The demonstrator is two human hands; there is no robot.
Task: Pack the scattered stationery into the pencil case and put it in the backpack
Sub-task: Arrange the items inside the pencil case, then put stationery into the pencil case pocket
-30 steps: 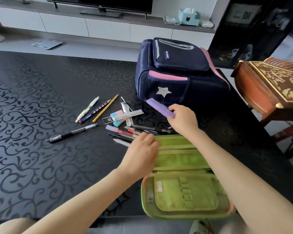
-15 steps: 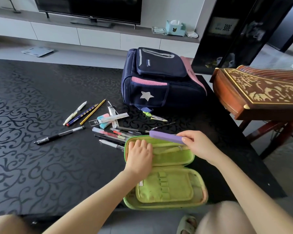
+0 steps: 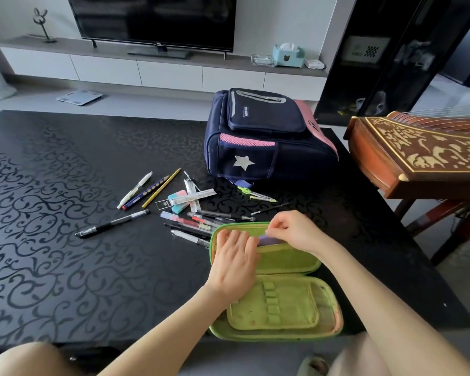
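Observation:
A green pencil case (image 3: pixel 277 308) lies open at the table's near edge. My left hand (image 3: pixel 235 260) presses flat on the left of its upper half. My right hand (image 3: pixel 296 232) pinches a purple box (image 3: pixel 272 240), which lies mostly inside the upper half. Only a strip of the box shows between my hands. Left of the case lie several pens (image 3: pixel 198 222), a black pen (image 3: pixel 111 226), pencils (image 3: pixel 149 191), an eraser (image 3: pixel 178 203) and a ruler (image 3: pixel 198 195). A green compass (image 3: pixel 255 194) lies near the navy backpack (image 3: pixel 269 137), which stands zipped behind.
The black patterned table (image 3: pixel 52 240) stretches far to the left. A carved wooden instrument (image 3: pixel 418 156) stands at the right, close to the backpack. A thin refill (image 3: pixel 269 208) lies just beyond my right hand.
My right hand carried the purple box from beside the backpack down into the case's upper half. My left hand slid onto that half and lies flat there.

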